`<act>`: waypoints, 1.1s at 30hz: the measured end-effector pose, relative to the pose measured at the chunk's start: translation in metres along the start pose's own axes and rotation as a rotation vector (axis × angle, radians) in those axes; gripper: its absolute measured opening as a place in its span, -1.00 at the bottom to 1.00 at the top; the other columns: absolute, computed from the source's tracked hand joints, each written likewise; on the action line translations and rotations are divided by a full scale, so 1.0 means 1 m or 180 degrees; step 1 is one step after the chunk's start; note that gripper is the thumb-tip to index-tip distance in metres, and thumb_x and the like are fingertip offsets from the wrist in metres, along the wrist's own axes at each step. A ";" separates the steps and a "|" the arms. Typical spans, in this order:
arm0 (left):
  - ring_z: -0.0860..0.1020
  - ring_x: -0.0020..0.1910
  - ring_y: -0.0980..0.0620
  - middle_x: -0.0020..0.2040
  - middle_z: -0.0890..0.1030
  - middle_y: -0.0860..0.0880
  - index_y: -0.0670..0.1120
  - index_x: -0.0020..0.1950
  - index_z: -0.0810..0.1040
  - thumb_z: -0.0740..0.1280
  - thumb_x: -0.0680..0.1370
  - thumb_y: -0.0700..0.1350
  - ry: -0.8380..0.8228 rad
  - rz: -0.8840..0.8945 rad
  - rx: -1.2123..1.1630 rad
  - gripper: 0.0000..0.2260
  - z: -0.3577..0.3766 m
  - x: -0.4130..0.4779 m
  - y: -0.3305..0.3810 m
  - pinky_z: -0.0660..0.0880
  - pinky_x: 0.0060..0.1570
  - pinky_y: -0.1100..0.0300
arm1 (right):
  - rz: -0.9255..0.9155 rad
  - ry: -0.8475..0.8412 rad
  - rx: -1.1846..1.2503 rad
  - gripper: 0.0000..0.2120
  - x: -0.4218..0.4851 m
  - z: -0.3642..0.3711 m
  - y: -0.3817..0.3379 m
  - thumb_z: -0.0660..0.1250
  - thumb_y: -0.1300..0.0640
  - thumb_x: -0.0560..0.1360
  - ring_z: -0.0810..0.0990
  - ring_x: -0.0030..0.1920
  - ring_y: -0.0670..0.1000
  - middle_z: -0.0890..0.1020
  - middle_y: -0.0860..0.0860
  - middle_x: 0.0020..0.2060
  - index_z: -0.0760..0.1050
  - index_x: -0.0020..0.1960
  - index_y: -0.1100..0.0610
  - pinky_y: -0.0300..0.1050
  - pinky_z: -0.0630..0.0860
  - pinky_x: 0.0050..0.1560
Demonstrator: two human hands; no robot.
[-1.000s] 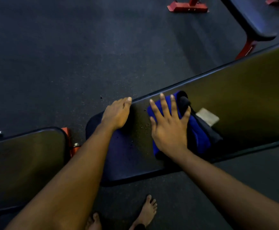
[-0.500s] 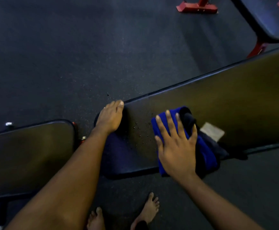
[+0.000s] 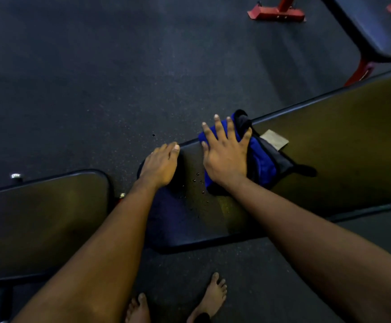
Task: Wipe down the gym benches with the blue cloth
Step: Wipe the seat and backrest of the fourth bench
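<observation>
Since the earlier frame, your right hand and the cloth have travelled from the near edge of the bench across to its far edge. Your left hand has kept its place at the left end of the pad.

1. Right hand. It lies palm down on the cloth. Its fingers are straight and spread wide, and nothing is pinched or curled round. The hand presses the cloth flat against the pad.

2. Cloth relative to the fingers. The cloth is bunched under the palm and extends to the right of it. The three middle fingertips reach past the pad's far edge, with blue fabric under them. The little finger lies along the cloth's left border. The thumb crosses the darker fold at the cloth's far right corner. A pale tag lies on the pad, just beyond the thumb.

3. Left hand. It rests palm down on the pad's far left corner, with fingers together and extended to the edge. It holds nothing.

4. Surroundings. Droplets sit on the pad between your hands. A second pad lies to the left, apart from the first. Your bare feet stand on the floor at the near side.
</observation>
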State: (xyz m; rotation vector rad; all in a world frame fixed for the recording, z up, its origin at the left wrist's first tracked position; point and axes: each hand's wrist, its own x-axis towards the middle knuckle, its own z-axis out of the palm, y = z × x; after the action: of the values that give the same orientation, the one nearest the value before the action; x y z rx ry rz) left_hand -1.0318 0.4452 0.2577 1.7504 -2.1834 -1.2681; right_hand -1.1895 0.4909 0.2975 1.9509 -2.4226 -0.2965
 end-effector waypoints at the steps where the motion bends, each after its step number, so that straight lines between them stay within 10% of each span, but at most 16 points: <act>1: 0.15 0.54 -0.03 0.57 0.21 -0.06 -0.02 0.59 0.14 -0.13 0.70 0.10 -0.0013 -0.0006 -0.0006 -0.53 0.000 0.000 -0.001 0.06 0.48 0.03 | 0.0010 0.0015 0.0022 -0.48 0.000 -0.001 -0.001 -0.03 -0.11 0.66 -0.05 0.60 0.15 0.05 0.04 0.61 0.08 0.60 -0.07 0.45 -0.11 0.42; 11: 0.18 0.52 -0.01 0.55 0.24 -0.05 -0.01 0.58 0.14 -0.13 0.71 0.10 -0.0063 0.0146 0.0010 -0.53 -0.005 0.000 -0.007 0.11 0.45 0.03 | 0.0030 0.0174 0.0188 -0.42 -0.151 0.025 0.003 0.07 -0.10 0.64 -0.03 0.60 0.02 -0.04 -0.05 0.62 0.00 0.62 -0.12 0.36 -0.06 0.45; 29: 0.16 0.54 -0.01 0.56 0.24 -0.05 -0.04 0.57 0.20 -0.11 0.70 0.11 0.0093 -0.0130 -0.0470 -0.52 0.003 0.003 -0.043 0.07 0.52 -0.02 | -0.0511 -0.0316 -0.0178 -0.40 -0.017 -0.027 -0.004 0.18 -0.23 0.57 0.11 0.57 0.04 0.15 -0.05 0.59 0.12 0.57 -0.21 0.24 0.16 0.37; 33: 0.09 0.57 0.02 0.59 0.17 -0.02 -0.02 0.58 0.16 -0.12 0.69 0.14 -0.0046 -0.0045 -0.0372 -0.50 -0.002 0.002 -0.046 0.01 0.54 0.02 | -0.0643 -0.0094 -0.0464 -0.35 -0.020 -0.023 0.022 0.04 -0.40 0.55 -0.06 0.60 0.07 0.03 -0.05 0.61 0.02 0.57 -0.26 0.44 -0.08 0.39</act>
State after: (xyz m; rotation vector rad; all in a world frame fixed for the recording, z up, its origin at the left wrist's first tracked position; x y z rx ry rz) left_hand -0.9958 0.4423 0.2297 1.7209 -2.0621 -1.3853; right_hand -1.2030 0.5116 0.3256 2.1405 -2.1529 -0.4942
